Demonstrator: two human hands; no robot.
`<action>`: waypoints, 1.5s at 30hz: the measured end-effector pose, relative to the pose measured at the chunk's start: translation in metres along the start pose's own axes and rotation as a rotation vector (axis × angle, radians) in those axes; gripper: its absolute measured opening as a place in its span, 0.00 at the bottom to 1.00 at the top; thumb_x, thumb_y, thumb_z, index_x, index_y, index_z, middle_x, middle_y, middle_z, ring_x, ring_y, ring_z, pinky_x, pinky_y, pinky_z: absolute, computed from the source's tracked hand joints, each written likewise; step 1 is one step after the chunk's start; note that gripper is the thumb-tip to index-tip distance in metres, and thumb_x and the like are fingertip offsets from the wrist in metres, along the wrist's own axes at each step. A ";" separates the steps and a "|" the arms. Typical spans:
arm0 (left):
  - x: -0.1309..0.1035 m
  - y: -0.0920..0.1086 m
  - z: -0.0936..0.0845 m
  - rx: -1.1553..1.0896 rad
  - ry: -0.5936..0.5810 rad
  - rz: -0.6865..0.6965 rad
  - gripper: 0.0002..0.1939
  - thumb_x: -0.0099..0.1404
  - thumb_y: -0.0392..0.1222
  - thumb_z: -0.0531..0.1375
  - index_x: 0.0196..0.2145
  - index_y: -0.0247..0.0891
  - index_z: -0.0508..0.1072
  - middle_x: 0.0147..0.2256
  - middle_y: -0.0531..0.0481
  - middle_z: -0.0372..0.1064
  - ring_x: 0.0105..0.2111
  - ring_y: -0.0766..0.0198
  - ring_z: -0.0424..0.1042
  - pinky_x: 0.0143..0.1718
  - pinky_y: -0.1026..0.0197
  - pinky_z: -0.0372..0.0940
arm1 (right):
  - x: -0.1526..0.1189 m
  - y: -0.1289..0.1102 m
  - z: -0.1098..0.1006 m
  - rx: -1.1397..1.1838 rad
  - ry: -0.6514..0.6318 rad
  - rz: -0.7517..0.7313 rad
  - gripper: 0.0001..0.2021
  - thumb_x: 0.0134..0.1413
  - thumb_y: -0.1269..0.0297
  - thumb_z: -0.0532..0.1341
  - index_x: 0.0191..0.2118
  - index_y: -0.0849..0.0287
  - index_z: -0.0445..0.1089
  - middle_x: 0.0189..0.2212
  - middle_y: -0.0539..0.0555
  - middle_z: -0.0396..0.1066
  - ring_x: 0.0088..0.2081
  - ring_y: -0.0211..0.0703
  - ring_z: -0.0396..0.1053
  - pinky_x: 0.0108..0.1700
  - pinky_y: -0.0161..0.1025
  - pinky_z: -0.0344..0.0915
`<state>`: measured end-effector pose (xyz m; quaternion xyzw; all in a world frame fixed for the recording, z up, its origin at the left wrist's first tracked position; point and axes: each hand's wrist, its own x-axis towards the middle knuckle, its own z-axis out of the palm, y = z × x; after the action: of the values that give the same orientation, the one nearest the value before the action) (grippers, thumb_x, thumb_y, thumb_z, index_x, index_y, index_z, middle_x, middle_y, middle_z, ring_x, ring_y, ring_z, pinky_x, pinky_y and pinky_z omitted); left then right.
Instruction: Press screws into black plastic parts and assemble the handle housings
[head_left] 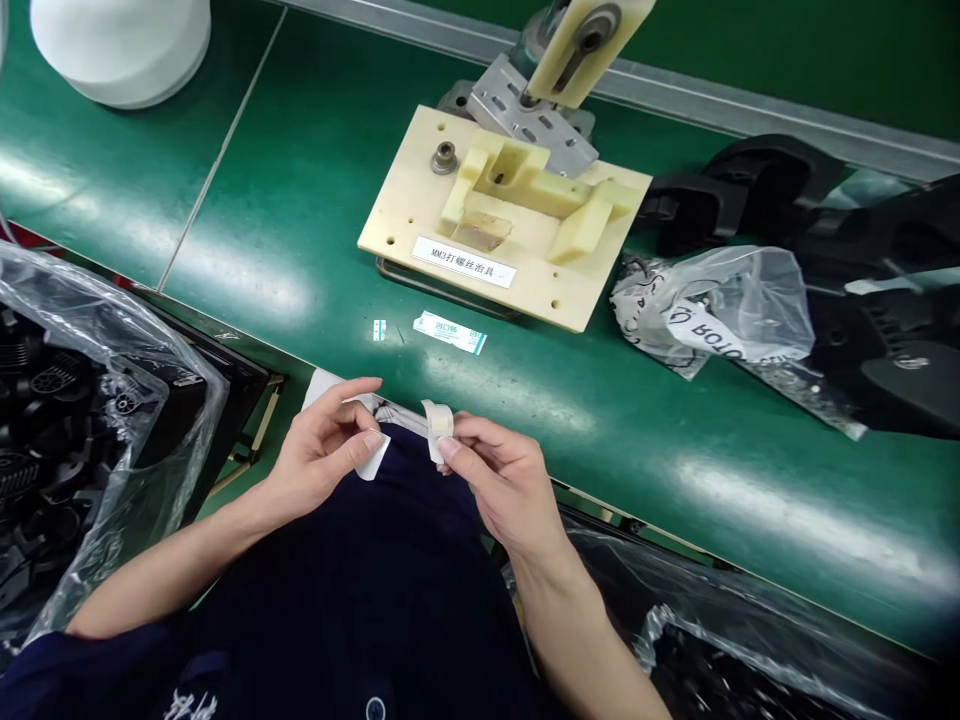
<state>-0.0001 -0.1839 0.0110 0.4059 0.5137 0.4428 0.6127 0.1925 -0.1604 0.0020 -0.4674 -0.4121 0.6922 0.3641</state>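
The left hand (pixel 326 445) pinches a flat white paper backing (pixel 373 462) and the right hand (pixel 499 480) grips a curled cream adhesive strip (pixel 437 425), both just off the near edge of the glossy green surface (pixel 300 200). A cream plastic jig plate (pixel 502 215) sits there. Crinkled clear bags (pixel 105 400) hold black plastic parts.

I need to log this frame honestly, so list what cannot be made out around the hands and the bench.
Head view only:
- White strip on the right hand: blurred, so its kind is unclear.
- White paper piece in the left hand: partly behind the fingers.
- Small label on the green bench: print too small.
- White object: cut off by the top edge.
- Black parts: veiled by a glaring plastic bag.
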 end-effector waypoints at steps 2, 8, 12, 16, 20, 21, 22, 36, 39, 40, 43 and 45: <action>-0.001 -0.001 0.000 -0.055 0.022 -0.010 0.21 0.62 0.38 0.64 0.53 0.42 0.69 0.27 0.55 0.68 0.26 0.70 0.67 0.28 0.68 0.65 | 0.001 0.004 0.002 0.099 -0.065 0.067 0.08 0.51 0.59 0.67 0.29 0.58 0.74 0.23 0.49 0.67 0.23 0.34 0.62 0.28 0.34 0.63; 0.008 -0.009 -0.001 0.164 0.185 0.153 0.23 0.62 0.34 0.63 0.54 0.44 0.69 0.31 0.53 0.72 0.32 0.69 0.72 0.37 0.66 0.68 | 0.003 0.013 0.005 0.000 0.089 -0.043 0.06 0.53 0.60 0.66 0.32 0.57 0.76 0.22 0.49 0.69 0.23 0.34 0.63 0.28 0.34 0.61; 0.041 -0.016 -0.006 0.336 0.222 0.398 0.24 0.61 0.31 0.61 0.54 0.45 0.69 0.32 0.53 0.71 0.30 0.69 0.70 0.34 0.66 0.68 | 0.001 0.012 0.000 -0.220 0.276 -0.170 0.07 0.55 0.61 0.63 0.31 0.58 0.74 0.23 0.49 0.67 0.24 0.36 0.63 0.27 0.35 0.60; 0.081 -0.022 -0.016 0.504 0.206 0.572 0.25 0.62 0.31 0.59 0.56 0.44 0.67 0.38 0.50 0.68 0.31 0.68 0.70 0.34 0.63 0.69 | -0.001 0.011 -0.002 -0.289 0.292 -0.229 0.06 0.56 0.62 0.62 0.32 0.58 0.73 0.24 0.49 0.67 0.24 0.36 0.64 0.26 0.35 0.60; 0.091 -0.019 -0.026 0.737 0.338 0.666 0.24 0.60 0.31 0.59 0.54 0.42 0.68 0.48 0.43 0.65 0.46 0.59 0.69 0.42 0.57 0.69 | -0.001 0.012 -0.003 -0.336 0.328 -0.286 0.06 0.57 0.64 0.61 0.31 0.58 0.72 0.24 0.50 0.67 0.23 0.35 0.62 0.26 0.35 0.60; 0.087 -0.017 -0.026 0.746 0.388 0.682 0.23 0.61 0.31 0.60 0.53 0.42 0.68 0.47 0.44 0.66 0.47 0.59 0.69 0.44 0.56 0.68 | -0.001 0.012 -0.002 -0.338 0.327 -0.298 0.06 0.57 0.64 0.61 0.31 0.58 0.72 0.24 0.50 0.67 0.24 0.35 0.62 0.26 0.35 0.59; 0.081 -0.015 -0.025 0.716 0.419 0.678 0.22 0.61 0.31 0.60 0.53 0.43 0.68 0.44 0.45 0.67 0.45 0.60 0.69 0.45 0.57 0.67 | 0.000 0.012 -0.002 -0.331 0.319 -0.305 0.06 0.57 0.65 0.61 0.30 0.58 0.72 0.24 0.50 0.67 0.24 0.35 0.62 0.26 0.35 0.59; 0.015 0.018 0.017 -0.094 0.206 -0.019 0.25 0.58 0.38 0.67 0.53 0.44 0.69 0.31 0.53 0.73 0.34 0.66 0.73 0.42 0.60 0.67 | 0.012 -0.001 0.014 -0.099 -0.024 -0.247 0.08 0.59 0.65 0.60 0.28 0.58 0.71 0.24 0.50 0.66 0.25 0.35 0.62 0.26 0.34 0.60; 0.015 0.021 0.017 -0.129 0.198 -0.025 0.25 0.57 0.37 0.68 0.52 0.44 0.70 0.31 0.54 0.73 0.33 0.67 0.72 0.40 0.62 0.66 | 0.011 0.000 0.014 -0.146 -0.044 -0.306 0.08 0.60 0.66 0.59 0.29 0.58 0.71 0.26 0.51 0.69 0.27 0.36 0.65 0.30 0.36 0.63; 0.014 0.021 0.017 -0.143 0.193 -0.029 0.25 0.57 0.36 0.68 0.51 0.44 0.70 0.31 0.54 0.73 0.32 0.68 0.72 0.40 0.62 0.66 | 0.011 0.000 0.014 -0.155 -0.047 -0.329 0.08 0.60 0.67 0.59 0.30 0.58 0.71 0.28 0.52 0.70 0.28 0.37 0.66 0.31 0.36 0.65; 0.013 0.024 0.018 -0.180 0.180 -0.048 0.24 0.56 0.36 0.68 0.50 0.43 0.71 0.30 0.55 0.74 0.32 0.68 0.72 0.41 0.62 0.66 | 0.012 0.001 0.013 -0.179 -0.044 -0.378 0.06 0.60 0.69 0.59 0.32 0.58 0.72 0.31 0.53 0.72 0.32 0.38 0.69 0.35 0.37 0.68; 0.013 0.025 0.019 -0.190 0.189 -0.066 0.24 0.55 0.37 0.69 0.50 0.43 0.71 0.30 0.54 0.74 0.32 0.67 0.72 0.41 0.61 0.67 | 0.013 0.001 0.013 -0.201 -0.052 -0.401 0.06 0.60 0.71 0.59 0.33 0.58 0.73 0.32 0.53 0.73 0.32 0.38 0.70 0.36 0.37 0.69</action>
<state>0.0167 -0.1653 0.0342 0.2855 0.5380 0.5051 0.6115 0.1765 -0.1527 -0.0007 -0.3919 -0.5730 0.5733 0.4352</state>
